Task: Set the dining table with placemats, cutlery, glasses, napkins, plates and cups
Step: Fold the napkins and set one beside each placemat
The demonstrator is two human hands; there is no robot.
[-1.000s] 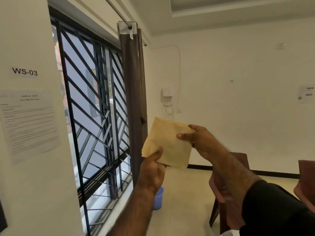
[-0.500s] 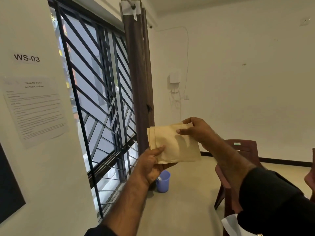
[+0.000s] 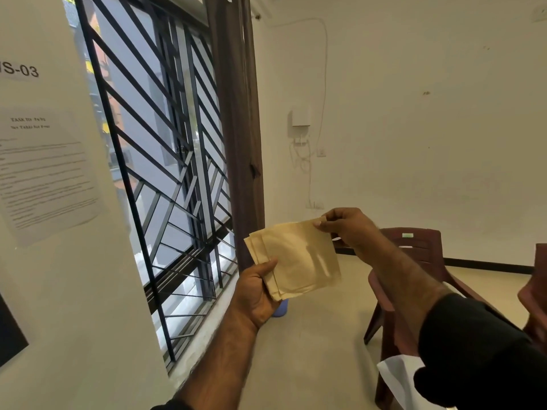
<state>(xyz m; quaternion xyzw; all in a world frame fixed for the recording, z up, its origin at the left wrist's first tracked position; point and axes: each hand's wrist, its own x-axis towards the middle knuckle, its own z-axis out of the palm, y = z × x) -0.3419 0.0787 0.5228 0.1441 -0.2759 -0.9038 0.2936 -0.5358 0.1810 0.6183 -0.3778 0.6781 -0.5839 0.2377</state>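
Napkins [image 3: 296, 258]: about three, fanned | left hand [image 3: 254, 294] grips stack | right hand [image 3: 346, 229] fingers pinch top corner

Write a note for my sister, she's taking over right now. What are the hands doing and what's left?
Left hand grips the lower left of a stack of tan napkins. Right hand pinches the top right corner of the front napkin. The stack is held up in the air near the window, above the floor. Brown chairs stand to the right. No table is in view, so nothing set is visible. Left to do: carry the napkins to the table and lay them out, then whatever else isn't set.
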